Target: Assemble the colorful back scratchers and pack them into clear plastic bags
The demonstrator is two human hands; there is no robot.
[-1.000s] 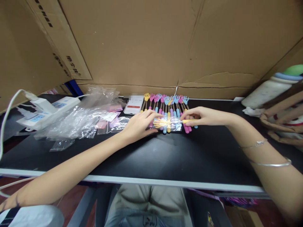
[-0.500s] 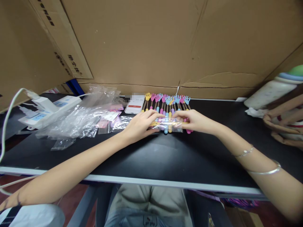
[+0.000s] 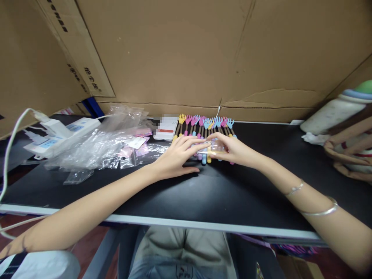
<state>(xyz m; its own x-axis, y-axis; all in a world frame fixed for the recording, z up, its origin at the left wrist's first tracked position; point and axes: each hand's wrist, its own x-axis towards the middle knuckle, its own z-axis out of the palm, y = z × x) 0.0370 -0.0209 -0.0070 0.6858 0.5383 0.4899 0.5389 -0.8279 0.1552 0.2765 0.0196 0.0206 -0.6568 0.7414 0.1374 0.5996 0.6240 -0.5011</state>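
both hands meet over a small clear bag (image 3: 209, 150) lying across the row of hand-shaped toy sticks (image 3: 207, 128) on the black table (image 3: 221, 193). the left hand (image 3: 177, 157) presses its flat, outstretched fingers on the bag; the right hand (image 3: 232, 149) pinches the bag's other end with curled fingers. a phone (image 3: 166, 128) lies just left of the row.

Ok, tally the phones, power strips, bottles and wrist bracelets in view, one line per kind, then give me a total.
phone: 1
power strips: 2
bottle: 1
bracelets: 2
Total: 6
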